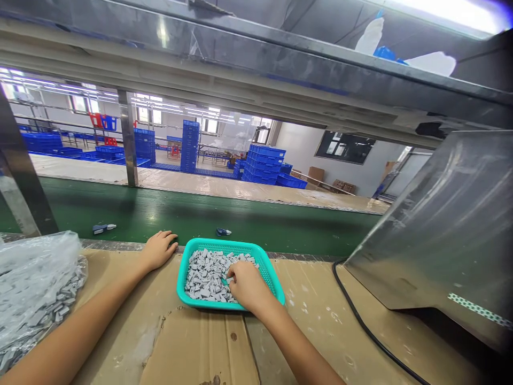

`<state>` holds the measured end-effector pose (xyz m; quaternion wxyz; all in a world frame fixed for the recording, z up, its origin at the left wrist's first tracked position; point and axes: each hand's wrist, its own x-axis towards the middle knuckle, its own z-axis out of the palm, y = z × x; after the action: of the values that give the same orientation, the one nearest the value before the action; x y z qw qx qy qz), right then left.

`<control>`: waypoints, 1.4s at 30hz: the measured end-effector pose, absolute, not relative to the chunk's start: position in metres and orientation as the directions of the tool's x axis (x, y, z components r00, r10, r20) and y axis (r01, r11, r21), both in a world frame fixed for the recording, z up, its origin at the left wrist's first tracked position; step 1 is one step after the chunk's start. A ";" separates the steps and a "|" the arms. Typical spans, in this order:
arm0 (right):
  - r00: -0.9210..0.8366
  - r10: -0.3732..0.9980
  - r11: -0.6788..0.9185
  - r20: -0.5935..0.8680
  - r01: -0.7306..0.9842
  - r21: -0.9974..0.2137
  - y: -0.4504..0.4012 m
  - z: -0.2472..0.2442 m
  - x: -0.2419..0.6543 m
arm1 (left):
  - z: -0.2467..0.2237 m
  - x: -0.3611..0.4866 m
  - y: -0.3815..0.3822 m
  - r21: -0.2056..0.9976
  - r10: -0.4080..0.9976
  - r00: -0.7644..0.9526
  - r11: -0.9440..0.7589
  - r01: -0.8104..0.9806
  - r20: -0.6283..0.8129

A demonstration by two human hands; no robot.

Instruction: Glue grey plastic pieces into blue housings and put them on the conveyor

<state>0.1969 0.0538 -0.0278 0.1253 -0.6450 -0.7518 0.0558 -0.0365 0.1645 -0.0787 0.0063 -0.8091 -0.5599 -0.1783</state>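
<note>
Held bunched right hand [247, 283] among grey plastic parts [204, 274] in turquoise basket [210, 303], could not tell whether gripping; rested loosely spread left hand [158, 250] beside green conveyor belt [272, 222].

A green conveyor belt [256, 216] borders the far edge of the cardboard-covered workbench [306, 294]; beyond, a white wall [298, 140] holds a dark-framed window [345, 147]. A bright lamp [452, 15] shines above the steel overhead shelf [256, 45].

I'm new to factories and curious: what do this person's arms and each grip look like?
The bare human left grip and bare human right grip show no gloves or rings. The left forearm and right forearm are uncovered, without visible sleeves, watches, cables or markings.
</note>
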 end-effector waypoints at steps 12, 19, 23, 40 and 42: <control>-0.202 0.939 0.293 0.278 0.894 -0.339 0.054 -0.028 0.198 | -0.058 -0.017 0.200 0.323 0.878 0.396 -0.470 0.821 0.269; -0.155 0.931 0.288 0.330 0.868 -0.404 0.055 -0.025 0.200 | -0.032 0.043 0.231 0.444 0.795 0.553 -0.602 0.664 0.251; -0.153 0.931 0.302 0.331 0.833 -0.463 0.056 -0.025 0.201 | -0.040 0.047 0.231 0.564 0.860 0.469 -0.493 0.662 0.202; -0.311 0.940 0.236 0.143 0.289 -0.928 0.023 0.007 0.171 | 0.004 0.012 0.028 0.940 0.853 0.482 -0.306 0.150 0.201; -0.340 0.932 0.218 0.123 0.260 -0.941 0.009 0.014 0.166 | 0.004 0.011 0.017 0.970 0.862 0.490 -0.215 0.118 0.131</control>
<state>0.1659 0.0086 0.0140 0.3748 -0.4354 -0.6846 0.4487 0.0108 0.0174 0.0043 -0.5169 -0.6912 -0.3543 -0.3600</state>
